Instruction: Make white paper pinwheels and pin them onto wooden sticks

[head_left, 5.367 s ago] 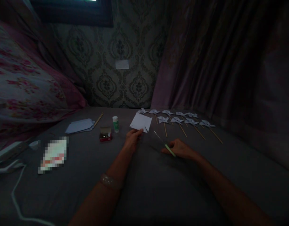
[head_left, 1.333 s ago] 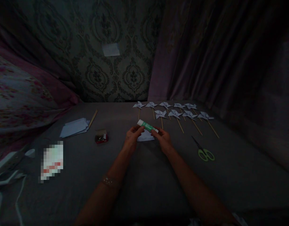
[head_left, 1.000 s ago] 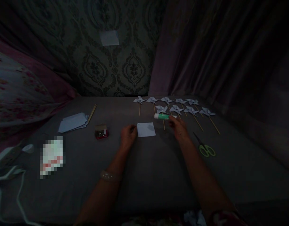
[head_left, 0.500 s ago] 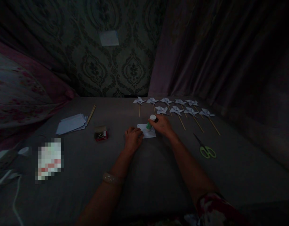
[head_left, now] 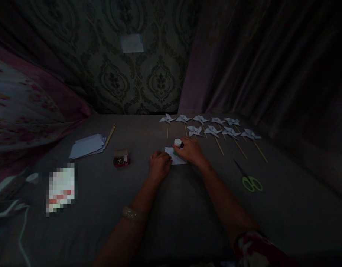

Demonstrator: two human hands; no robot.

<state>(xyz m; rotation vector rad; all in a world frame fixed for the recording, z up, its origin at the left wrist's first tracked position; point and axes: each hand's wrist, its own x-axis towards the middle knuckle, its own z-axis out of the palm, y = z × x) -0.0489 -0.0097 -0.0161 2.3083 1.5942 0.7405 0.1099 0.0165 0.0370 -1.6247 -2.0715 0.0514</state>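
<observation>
A small square of white paper (head_left: 179, 160) lies on the cloth-covered table in front of me. My left hand (head_left: 160, 165) rests at its left edge, fingers curled and pressed together, tips holding the paper down. In my right hand (head_left: 191, 151) is a glue stick (head_left: 177, 142) with a white end up and a green body. It stands nearly upright over the paper; its lower tip is mostly hidden by my fingers. Several white paper pinwheels (head_left: 195, 131) on wooden sticks lie beyond my right hand.
Green-handled scissors (head_left: 251, 183) lie at the right. Leftward are an open red box of small metal pieces (head_left: 121, 161), a stack of paper sheets (head_left: 87, 146), wooden sticks (head_left: 110, 135), a pixelated packet (head_left: 61, 188) and a white cable (head_left: 23, 235). Patterned wallpaper and curtains bound the table.
The glue stick has tipped more upright and shifted slightly toward the paper's upper left. My left hand stays at the paper's edge. The whole view has shifted slightly.
</observation>
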